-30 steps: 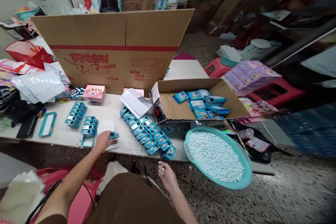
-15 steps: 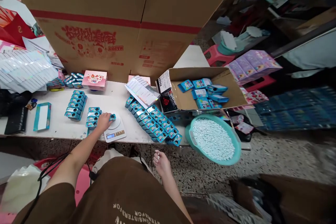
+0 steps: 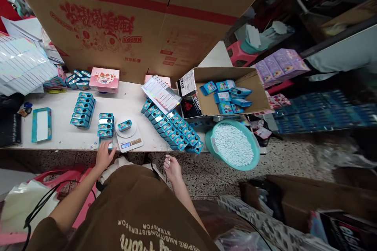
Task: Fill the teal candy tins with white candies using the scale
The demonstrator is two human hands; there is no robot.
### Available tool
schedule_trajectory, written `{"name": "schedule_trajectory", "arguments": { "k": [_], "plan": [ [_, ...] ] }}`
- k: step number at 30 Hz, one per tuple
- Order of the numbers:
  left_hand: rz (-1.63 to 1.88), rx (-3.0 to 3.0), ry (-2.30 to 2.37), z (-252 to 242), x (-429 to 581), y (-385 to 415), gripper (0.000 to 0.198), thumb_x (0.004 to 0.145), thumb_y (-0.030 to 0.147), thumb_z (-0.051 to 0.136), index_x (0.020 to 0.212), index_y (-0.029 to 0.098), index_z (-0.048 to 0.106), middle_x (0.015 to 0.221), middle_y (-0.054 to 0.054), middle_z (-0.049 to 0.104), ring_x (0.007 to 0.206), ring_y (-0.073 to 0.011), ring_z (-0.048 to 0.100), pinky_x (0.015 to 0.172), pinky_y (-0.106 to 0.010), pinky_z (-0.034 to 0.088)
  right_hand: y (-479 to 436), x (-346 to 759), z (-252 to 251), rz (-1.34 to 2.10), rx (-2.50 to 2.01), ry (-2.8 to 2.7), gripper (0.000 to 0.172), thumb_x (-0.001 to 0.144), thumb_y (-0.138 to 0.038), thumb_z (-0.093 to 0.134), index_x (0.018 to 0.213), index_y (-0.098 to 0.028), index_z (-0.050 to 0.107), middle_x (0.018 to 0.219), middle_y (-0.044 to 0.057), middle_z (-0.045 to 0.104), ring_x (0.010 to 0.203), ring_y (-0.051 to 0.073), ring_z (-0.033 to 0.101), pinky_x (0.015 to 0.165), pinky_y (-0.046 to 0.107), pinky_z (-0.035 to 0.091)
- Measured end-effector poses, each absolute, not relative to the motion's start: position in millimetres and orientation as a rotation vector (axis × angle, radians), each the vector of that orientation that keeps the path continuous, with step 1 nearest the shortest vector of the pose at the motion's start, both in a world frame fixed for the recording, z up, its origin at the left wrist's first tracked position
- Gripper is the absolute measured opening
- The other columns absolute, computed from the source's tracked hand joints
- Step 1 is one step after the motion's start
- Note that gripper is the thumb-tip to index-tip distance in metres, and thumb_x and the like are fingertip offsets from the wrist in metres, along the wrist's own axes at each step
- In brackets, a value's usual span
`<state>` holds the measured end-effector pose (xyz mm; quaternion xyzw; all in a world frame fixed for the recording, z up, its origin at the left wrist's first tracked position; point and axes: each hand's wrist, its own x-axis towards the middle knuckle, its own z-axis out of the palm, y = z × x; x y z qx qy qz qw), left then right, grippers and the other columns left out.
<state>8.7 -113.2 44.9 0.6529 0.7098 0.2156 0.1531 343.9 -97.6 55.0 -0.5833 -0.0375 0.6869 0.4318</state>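
**Large items.** We list first a big opened cardboard carton with a red band and red print, standing behind a white table. To the right on the table sits a smaller open carton, and a teal basin sits just past the table's near edge.

**Contents and groups.** The basin holds a heap of small white pellets. We count about ten loose blue tins in the smaller carton. Far more stand finished-looking on the table: a long slanting double row of blue tins at centre, a block of blue tins at left, and a short stack of blue tins beside a digital scale. Pellets and carton tins remain as stock, while the table rows are laid out in order.

**Smallest items.** One blue tin lies alone on the scale's round pan, and no hand touches it.

**Hands.** The two are well apart, and neither grips a tin. The left hand is open, arm reaching forward, fingers spread just below the short stack at the table's near edge. The right hand hangs loosely curled below that edge; it may pinch something small and white, though the view is too poor for us to be sure.
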Motion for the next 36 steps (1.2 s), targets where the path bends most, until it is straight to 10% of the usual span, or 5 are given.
{"name": "schedule_trajectory", "arguments": {
  "k": [21, 31, 36],
  "plan": [
    [0.61, 1.728, 2.008, 38, 7, -133, 0.026, 0.087, 0.039, 0.042, 0.096, 0.019, 0.057, 0.096, -0.008, 0.061, 0.097, -0.0218, 0.054, 0.089, -0.037, 0.042, -83, 339, 52, 1.747, -1.485, -0.019, 0.01, 0.064, -0.022, 0.059, 0.071, -0.018, 0.052, 0.053, -0.005, 0.046, 0.042, 0.005, 0.037, 0.037, 0.017, 0.028],
    [0.918, 1.507, 2.024, 29, 44, -44, 0.055, 0.074, 0.038, 0.062, 0.122, 0.016, 0.045, 0.122, -0.014, 0.051, 0.123, -0.0279, 0.042, 0.103, -0.043, 0.034, -68, 325, 61, 1.79, -1.33, 0.069, 0.009, 0.065, -0.016, 0.059, 0.067, -0.017, 0.05, 0.055, -0.004, 0.052, 0.044, 0.005, 0.044, 0.039, 0.015, 0.034],
    [0.943, 1.267, 2.046, 14, 56, -3, 0.043, 0.074, 0.036, 0.062, 0.11, 0.017, 0.051, 0.103, -0.011, 0.06, 0.1, -0.0257, 0.057, 0.088, -0.041, 0.045, -52, 309, 68, 1.793, -1.209, 0.248, 0.014, 0.076, -0.019, 0.051, 0.063, -0.017, 0.05, 0.055, -0.001, 0.054, 0.046, 0.007, 0.049, 0.041, 0.016, 0.039]
  ]
}}
